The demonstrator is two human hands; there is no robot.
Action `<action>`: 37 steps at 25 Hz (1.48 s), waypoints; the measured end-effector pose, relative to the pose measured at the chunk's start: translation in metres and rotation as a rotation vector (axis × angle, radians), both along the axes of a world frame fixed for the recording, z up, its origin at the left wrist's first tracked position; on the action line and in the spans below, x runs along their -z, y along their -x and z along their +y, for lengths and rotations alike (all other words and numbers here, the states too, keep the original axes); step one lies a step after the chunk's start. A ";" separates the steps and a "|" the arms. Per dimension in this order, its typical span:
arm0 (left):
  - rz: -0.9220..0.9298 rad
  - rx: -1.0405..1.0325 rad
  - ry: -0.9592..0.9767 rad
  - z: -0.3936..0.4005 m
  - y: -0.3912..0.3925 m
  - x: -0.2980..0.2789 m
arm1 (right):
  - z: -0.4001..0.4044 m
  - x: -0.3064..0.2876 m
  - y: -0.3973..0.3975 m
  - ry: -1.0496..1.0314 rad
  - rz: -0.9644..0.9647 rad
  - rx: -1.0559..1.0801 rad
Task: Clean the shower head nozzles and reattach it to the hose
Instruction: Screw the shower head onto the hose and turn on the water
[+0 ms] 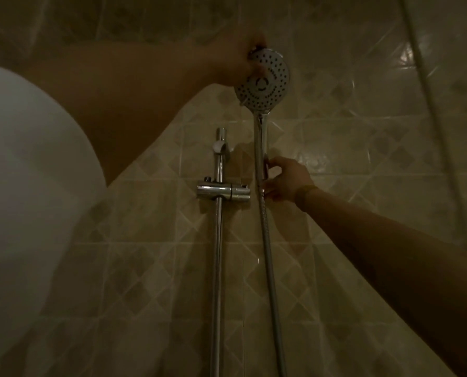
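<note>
Head view: my left hand (243, 61) curls its grip round the rim of the shower head (263, 80), held high against the tiled wall (363, 131). My right hand (284, 180) pinches the handle's lower end where the hose (270, 254) joins, just right of the slide rail (217, 240).
</note>
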State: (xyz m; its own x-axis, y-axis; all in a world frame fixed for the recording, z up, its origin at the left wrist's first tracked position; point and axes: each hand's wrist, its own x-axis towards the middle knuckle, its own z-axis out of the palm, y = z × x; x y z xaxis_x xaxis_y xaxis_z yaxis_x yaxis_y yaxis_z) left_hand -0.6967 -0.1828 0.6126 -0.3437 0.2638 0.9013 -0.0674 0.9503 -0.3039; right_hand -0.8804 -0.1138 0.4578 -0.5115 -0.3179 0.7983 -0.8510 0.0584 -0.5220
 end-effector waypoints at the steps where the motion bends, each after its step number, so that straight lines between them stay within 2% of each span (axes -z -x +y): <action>1: -0.002 0.000 0.004 0.000 -0.004 -0.002 | -0.004 -0.003 -0.001 0.016 0.022 -0.008; 11: 0.012 -0.038 0.054 -0.008 -0.019 -0.006 | -0.025 -0.007 -0.009 0.084 -0.043 -0.110; 19: -0.032 -0.044 0.045 -0.011 -0.016 0.003 | -0.032 0.000 -0.002 0.037 -0.092 -0.194; 23: -0.002 0.052 0.001 -0.021 -0.001 0.015 | -0.035 0.015 0.006 0.052 -0.139 -0.277; 28: 0.060 0.154 -0.075 -0.019 0.022 0.028 | -0.037 0.028 0.006 0.024 -0.180 -0.259; 32: 0.044 0.062 -0.029 -0.008 0.027 0.034 | -0.024 0.039 -0.003 -0.107 -0.142 -0.213; 37: 0.022 -0.012 -0.074 -0.012 0.026 0.054 | 0.006 0.046 -0.011 -0.141 -0.141 -0.182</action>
